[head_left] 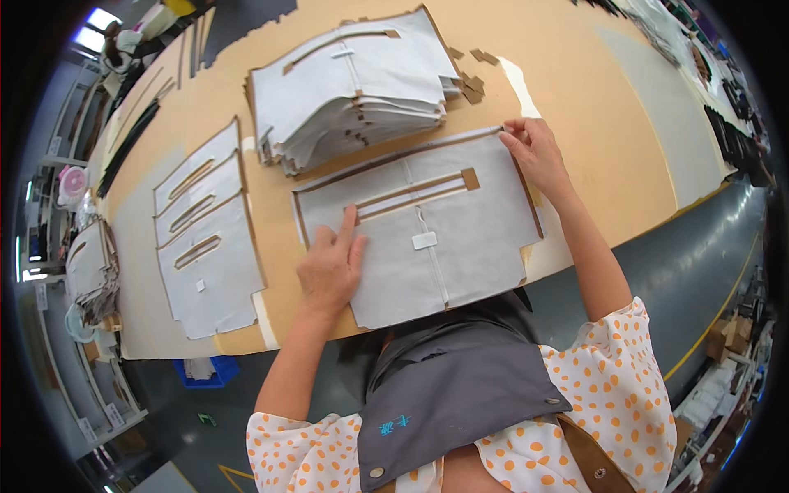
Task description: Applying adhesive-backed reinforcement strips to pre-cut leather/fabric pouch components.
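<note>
A light grey fabric panel (pixel 386 275) with brown edging lies flat in front of me, notched at its lower right corner. Across it runs a long slot (pixel 415 194) with brown strips, ending in a small brown patch (pixel 470 178) on the right. Below the slot sits a white tag (pixel 424 240) on a pale strip. My left hand (pixel 329 267) rests on the panel's left part, index fingertip on the slot's left end, thumb apart. At the far right corner my right hand (pixel 538 156) pinches the panel's brown edge between thumb and fingers.
Behind the panel stands a stack of similar panels (pixel 394 66). Small brown pieces (pixel 472 89) lie beside it. To the left, more slotted panels (pixel 215 287) overlap on the table (pixel 604 156). A blue bin (pixel 215 376) is under the table's left front edge.
</note>
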